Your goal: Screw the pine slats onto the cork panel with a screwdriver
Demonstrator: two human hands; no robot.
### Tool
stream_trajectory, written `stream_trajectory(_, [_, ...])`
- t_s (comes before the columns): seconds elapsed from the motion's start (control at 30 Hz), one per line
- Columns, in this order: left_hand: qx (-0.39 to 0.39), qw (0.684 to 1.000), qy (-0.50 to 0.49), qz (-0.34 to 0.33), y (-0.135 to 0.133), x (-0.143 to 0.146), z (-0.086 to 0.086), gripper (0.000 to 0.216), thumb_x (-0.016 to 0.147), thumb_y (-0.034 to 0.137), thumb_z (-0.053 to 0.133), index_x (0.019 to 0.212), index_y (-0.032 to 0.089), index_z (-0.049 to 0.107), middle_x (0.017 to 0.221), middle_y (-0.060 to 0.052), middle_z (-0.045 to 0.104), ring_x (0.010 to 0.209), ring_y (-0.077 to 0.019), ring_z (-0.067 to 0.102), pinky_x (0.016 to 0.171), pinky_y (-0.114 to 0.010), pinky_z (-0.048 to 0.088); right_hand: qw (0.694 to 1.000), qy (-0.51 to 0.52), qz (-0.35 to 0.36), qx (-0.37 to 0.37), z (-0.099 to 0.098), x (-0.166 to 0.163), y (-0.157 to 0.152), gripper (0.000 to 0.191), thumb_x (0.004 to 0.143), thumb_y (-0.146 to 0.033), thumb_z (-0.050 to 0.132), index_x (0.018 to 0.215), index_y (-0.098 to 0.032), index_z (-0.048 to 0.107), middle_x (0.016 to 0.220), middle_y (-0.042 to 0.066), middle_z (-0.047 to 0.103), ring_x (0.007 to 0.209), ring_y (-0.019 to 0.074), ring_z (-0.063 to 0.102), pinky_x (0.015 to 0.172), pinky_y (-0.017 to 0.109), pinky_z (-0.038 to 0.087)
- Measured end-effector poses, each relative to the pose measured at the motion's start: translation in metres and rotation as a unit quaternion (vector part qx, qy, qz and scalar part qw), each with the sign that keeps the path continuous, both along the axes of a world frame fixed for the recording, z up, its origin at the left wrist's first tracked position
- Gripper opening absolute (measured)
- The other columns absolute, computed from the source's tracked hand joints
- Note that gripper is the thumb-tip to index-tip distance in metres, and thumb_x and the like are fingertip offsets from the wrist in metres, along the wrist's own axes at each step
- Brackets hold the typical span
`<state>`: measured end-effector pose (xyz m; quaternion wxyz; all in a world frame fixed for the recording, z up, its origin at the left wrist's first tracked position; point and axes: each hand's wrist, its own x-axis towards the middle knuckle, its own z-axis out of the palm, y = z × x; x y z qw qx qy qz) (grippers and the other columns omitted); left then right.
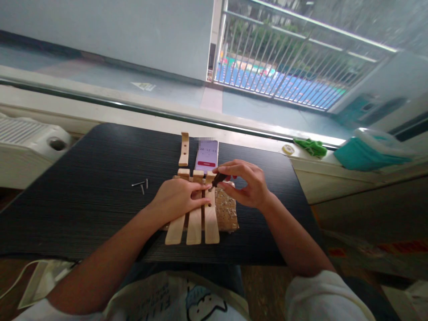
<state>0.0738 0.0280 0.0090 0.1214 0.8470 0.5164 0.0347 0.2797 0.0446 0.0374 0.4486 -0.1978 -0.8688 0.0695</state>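
Three pale wooden slats [195,223] lie side by side on a dark table [93,196], over a brown speckled board [226,210]. My left hand [179,199] presses flat across the slats, fingers stretched out to the right. My right hand [245,183] pinches a small dark-handled screwdriver [218,179], its tip down on the rightmost slat near my left fingertips. A separate slat [183,149] with holes lies farther back.
Several loose screws [141,184] lie left of the slats. A phone [207,157] with a lit screen lies behind them. Beyond the table run a window sill, a green cloth [310,147], a teal bag [364,154] and a radiator [30,138] at left.
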Motion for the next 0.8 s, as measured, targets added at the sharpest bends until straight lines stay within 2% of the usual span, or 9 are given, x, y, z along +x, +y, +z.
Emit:
stream_trajectory(0.1, [-0.005,1.000,0.001,0.003,0.000,0.000,-0.001,0.050,0.083,0.066,0.051,0.115,0.032,0.070,0.099,-0.005,0.076,0.091,-0.0274,0.070,0.071,-0.032,0.048,0.998,-0.032,0.013,-0.044,0.006,0.004,-0.002,0.025,0.085,-0.012,0.051,0.107,-0.022,0.055,0.099,0.005,0.074,0.076,0.0115,0.069,0.062,0.026,0.056])
stream_trajectory(0.2, [-0.008,1.000,-0.003,0.007,0.000,0.000,0.000,0.050,0.083,0.065,0.052,0.115,0.033,0.070,0.101,-0.005,0.076,0.092,-0.0278,0.070,0.072,-0.033,0.049,0.993,-0.044,0.029,-0.104,0.010,0.008,-0.002,0.025,0.086,-0.010,0.051,0.108,-0.023,0.054,0.111,0.006,0.073,0.091,0.0131,0.070,0.069,0.027,0.056])
stream_trajectory(0.3, [-0.010,1.000,-0.002,0.008,0.000,0.000,0.001,0.049,0.083,0.065,0.053,0.116,0.034,0.069,0.102,-0.004,0.076,0.094,-0.0283,0.070,0.073,-0.033,0.049,0.988,-0.048,0.030,-0.141,0.010,0.011,-0.002,0.024,0.088,-0.013,0.053,0.110,-0.024,0.054,0.106,0.005,0.074,0.081,0.0112,0.069,0.064,0.025,0.054])
stream_trajectory(0.4, [-0.009,1.000,0.002,0.004,0.000,0.000,0.001,0.049,0.083,0.065,0.052,0.117,0.034,0.069,0.103,-0.003,0.076,0.095,-0.0282,0.070,0.074,-0.033,0.050,0.988,-0.046,0.031,-0.146,0.010,0.012,0.000,0.024,0.089,-0.014,0.055,0.112,-0.022,0.056,0.095,0.004,0.075,0.072,0.0094,0.066,0.061,0.024,0.051])
stream_trajectory(0.6, [-0.004,1.000,0.010,0.004,-0.001,0.000,0.001,0.049,0.084,0.066,0.051,0.117,0.034,0.068,0.103,-0.004,0.076,0.094,-0.0296,0.070,0.074,-0.035,0.050,0.985,-0.069,0.049,-0.152,0.017,0.012,0.001,0.026,0.091,-0.016,0.054,0.114,-0.023,0.064,0.107,0.003,0.074,0.083,0.0099,0.068,0.068,0.023,0.053])
stream_trajectory(0.8, [-0.002,1.000,0.009,0.003,0.000,0.000,0.000,0.050,0.084,0.066,0.051,0.118,0.034,0.068,0.104,-0.004,0.075,0.094,-0.0290,0.070,0.074,-0.035,0.051,0.985,-0.055,0.041,-0.157,0.018,0.014,0.001,0.026,0.089,-0.018,0.058,0.113,-0.025,0.067,0.106,0.002,0.075,0.085,0.0101,0.069,0.068,0.022,0.054])
